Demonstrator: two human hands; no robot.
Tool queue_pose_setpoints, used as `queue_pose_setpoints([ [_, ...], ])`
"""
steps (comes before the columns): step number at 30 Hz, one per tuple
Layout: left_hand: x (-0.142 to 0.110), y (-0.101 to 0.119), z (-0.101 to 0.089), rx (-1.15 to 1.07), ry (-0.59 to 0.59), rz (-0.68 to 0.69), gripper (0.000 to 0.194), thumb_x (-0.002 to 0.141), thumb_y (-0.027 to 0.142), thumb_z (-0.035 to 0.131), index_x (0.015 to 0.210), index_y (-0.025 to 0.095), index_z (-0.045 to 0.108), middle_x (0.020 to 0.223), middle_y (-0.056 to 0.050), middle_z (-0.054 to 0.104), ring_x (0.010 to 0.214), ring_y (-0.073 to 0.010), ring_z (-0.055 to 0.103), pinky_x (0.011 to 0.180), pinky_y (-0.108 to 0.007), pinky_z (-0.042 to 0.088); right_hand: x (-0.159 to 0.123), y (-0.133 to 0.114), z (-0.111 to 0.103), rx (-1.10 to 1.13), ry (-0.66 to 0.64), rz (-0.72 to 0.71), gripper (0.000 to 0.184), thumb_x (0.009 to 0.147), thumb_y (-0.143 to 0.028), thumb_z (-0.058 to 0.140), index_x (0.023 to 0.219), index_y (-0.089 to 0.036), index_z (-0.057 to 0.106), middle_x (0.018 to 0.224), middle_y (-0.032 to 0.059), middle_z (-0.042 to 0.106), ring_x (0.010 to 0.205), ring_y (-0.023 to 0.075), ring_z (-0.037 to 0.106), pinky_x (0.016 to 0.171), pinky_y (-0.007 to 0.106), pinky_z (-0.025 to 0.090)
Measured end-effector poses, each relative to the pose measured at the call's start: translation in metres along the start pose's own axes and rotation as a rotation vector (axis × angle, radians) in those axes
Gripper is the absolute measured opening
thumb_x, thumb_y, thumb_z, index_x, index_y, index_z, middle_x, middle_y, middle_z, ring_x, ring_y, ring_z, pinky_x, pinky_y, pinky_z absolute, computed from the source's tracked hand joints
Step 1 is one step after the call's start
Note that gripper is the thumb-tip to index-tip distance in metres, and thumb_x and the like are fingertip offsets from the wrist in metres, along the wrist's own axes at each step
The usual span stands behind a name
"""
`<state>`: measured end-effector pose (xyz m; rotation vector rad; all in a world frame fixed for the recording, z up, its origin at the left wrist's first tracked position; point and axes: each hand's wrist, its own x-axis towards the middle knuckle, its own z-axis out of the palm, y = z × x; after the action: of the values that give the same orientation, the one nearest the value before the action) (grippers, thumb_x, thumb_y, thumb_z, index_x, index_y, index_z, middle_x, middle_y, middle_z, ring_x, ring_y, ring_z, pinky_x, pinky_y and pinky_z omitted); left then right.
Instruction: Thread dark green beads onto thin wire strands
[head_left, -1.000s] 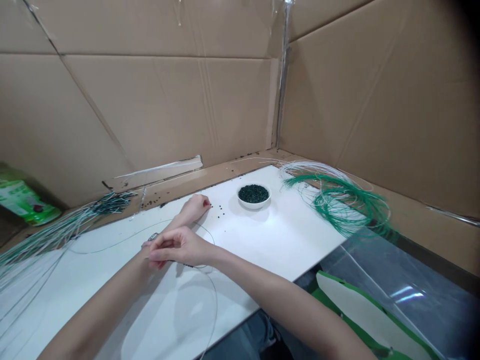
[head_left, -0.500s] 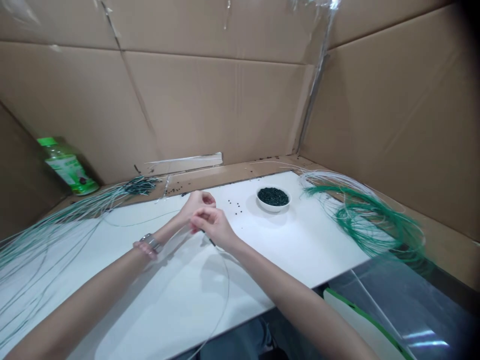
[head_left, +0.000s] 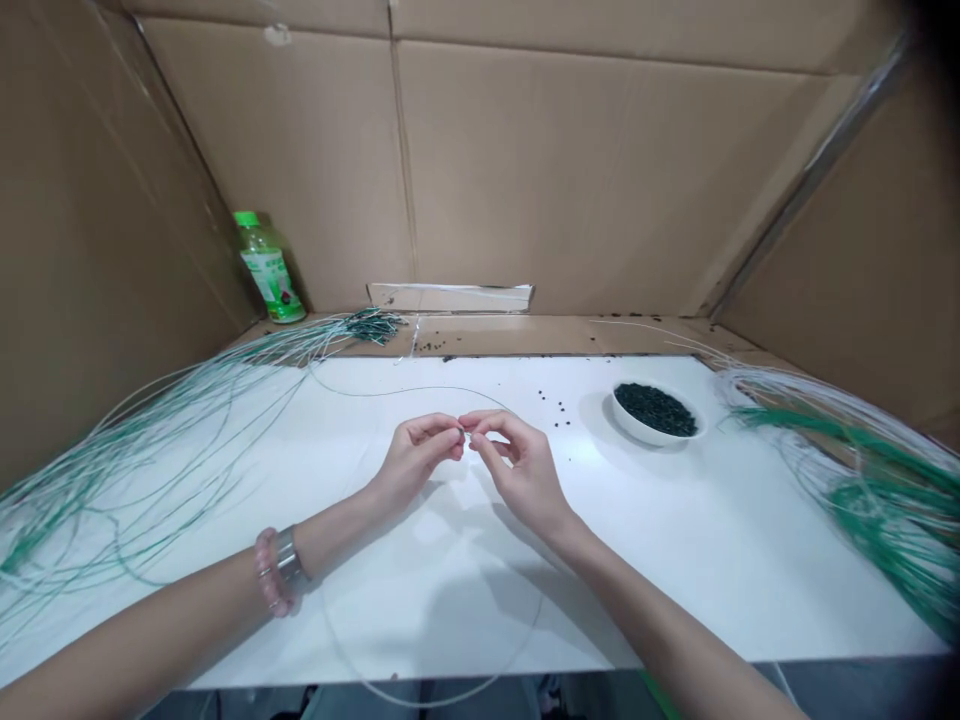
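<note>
Thin wire (head_left: 420, 388) pinched between left hand (head_left: 418, 462) and right hand (head_left: 521, 470), both nearly closed, just above the white surface (head_left: 712, 570).

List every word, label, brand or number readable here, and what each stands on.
None can be read.
The label on the plastic bottle has print, but it is too small and blurred to read.
The cardboard walls show no legible marks.
</note>
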<state>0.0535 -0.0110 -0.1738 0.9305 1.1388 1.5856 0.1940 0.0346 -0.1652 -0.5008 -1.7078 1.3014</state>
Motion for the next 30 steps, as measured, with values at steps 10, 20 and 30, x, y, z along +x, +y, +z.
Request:
queue_pose_setpoints([
  [10,-0.001,-0.0057,-0.0043,-0.055,-0.057,-0.028,0.016,0.064,0.028,0.076,0.07,0.015,0.07,0.06,0.0,0.061,0.057,-0.0087,0.053,0.059,-0.021,0.043,-0.0014,0.002,-0.0006,-0.112,-0.023,-0.037,0.007,0.085,-0.021,0.056,0.079,-0.019,0.059,0.098,0.0068,0.064,0.098,0.0151,0.062,0.071,0.022,0.057],
  [20,-0.002,-0.0038,-0.0051,-0.008,-0.1,-0.002,0.014,0.067,0.027,0.074,0.07,0.015,0.067,0.061,0.0,0.06,0.057,-0.0088,0.053,0.058,-0.021,0.044,-0.0013,-0.002,-0.0028,-0.191,-0.05,-0.08,0.007,0.086,-0.019,0.054,0.081,-0.02,0.058,0.096,0.0065,0.064,0.096,0.0149,0.063,0.068,0.022,0.058],
  [30,-0.0014,-0.0031,-0.0086,0.085,-0.134,0.04,0.007,0.072,0.02,0.07,0.071,0.015,0.066,0.062,0.002,0.061,0.058,-0.007,0.055,0.06,-0.018,0.046,-0.0009,-0.0005,-0.0052,-0.34,-0.093,-0.166,0.008,0.086,-0.015,0.053,0.083,-0.02,0.058,0.095,0.0044,0.065,0.089,0.0137,0.063,0.066,0.024,0.057],
])
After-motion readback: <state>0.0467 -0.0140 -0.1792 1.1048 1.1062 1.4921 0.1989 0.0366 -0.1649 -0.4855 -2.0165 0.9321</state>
